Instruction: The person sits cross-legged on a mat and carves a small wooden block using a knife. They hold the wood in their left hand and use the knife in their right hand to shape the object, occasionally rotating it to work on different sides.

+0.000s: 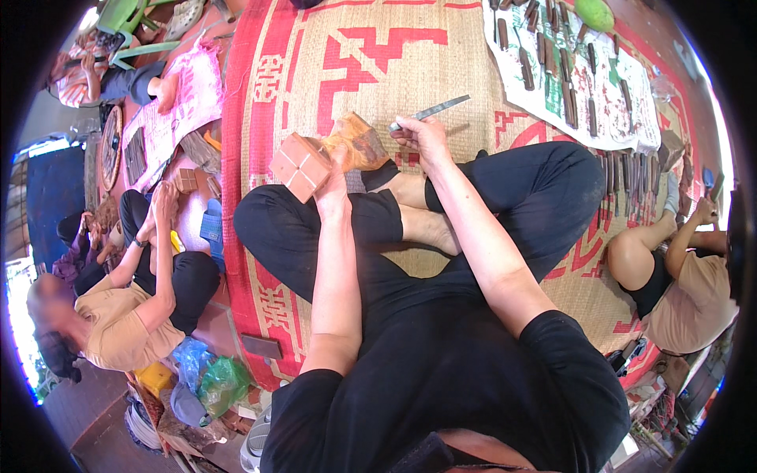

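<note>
My left hand is closed round a reddish-brown wooden block, whose square face is divided by pale crossing lines. Right behind it on the mat is a yellow-brown chunk of wood; whether the block rests on it I cannot tell. My right hand, to the right of the chunk, grips a narrow, flat grey metal tool that points away to the right, apart from the block. Its exact kind is not clear. Both hands are above my crossed legs.
A red-patterned woven mat lies under me. Far right, a white sheet bears many dark wooden sticks, with a green fruit at its edge. People sit at left and right. A dark flat piece lies near left.
</note>
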`<control>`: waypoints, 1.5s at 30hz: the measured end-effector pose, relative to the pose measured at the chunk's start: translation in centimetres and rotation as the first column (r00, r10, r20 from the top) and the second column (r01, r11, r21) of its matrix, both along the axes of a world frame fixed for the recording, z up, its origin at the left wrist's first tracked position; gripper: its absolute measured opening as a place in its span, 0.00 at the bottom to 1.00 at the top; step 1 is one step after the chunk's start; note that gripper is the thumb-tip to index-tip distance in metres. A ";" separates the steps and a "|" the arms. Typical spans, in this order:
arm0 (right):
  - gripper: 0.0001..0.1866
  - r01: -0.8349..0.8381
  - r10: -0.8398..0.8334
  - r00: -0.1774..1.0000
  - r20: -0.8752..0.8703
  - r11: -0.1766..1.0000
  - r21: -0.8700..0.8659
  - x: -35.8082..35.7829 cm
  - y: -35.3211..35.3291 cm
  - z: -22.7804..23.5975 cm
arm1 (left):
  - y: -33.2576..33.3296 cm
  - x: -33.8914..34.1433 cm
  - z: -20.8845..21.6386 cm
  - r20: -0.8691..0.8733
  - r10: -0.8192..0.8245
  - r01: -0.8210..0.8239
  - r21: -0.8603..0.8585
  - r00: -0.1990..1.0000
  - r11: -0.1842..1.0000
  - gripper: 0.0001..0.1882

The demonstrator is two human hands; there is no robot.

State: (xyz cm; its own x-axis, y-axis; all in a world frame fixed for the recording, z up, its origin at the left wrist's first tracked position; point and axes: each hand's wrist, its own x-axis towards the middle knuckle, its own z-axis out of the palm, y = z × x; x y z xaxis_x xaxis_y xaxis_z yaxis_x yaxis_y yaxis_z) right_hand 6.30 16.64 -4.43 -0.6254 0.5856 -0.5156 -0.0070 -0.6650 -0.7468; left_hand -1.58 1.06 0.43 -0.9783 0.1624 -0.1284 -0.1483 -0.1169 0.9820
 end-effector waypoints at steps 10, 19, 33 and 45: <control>0.10 -0.016 0.016 1.000 -0.003 0.999 -0.043 0.1 -0.1 -0.1 | -0.5 0.2 0.6 -0.065 -0.038 0.039 0.022 0.997 0.999 0.33; 0.06 -0.039 0.040 0.998 -0.052 0.999 0.021 -1.3 2.1 0.9 | 0.8 -1.6 -5.9 -0.070 -0.080 0.085 0.078 0.994 0.993 0.27; 0.07 -0.031 0.030 0.999 -0.017 0.999 -0.023 -0.1 -0.2 1.4 | -0.4 -0.1 -8.8 0.265 -0.439 -0.288 0.957 0.858 0.013 0.20; 0.07 0.058 -0.057 0.994 -0.096 0.998 0.011 -0.6 0.3 0.8 | 0.3 -0.1 1.1 -0.062 -0.069 0.060 -0.131 0.996 0.990 0.29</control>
State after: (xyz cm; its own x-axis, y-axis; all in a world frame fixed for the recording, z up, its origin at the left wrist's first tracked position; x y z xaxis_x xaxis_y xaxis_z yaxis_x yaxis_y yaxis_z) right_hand 5.69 16.89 -3.64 -0.6367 0.6284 -0.4469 -0.1165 -0.6514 -0.7498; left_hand -1.71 1.32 1.56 -0.9733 0.2118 -0.0880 -0.0859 0.0191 0.9961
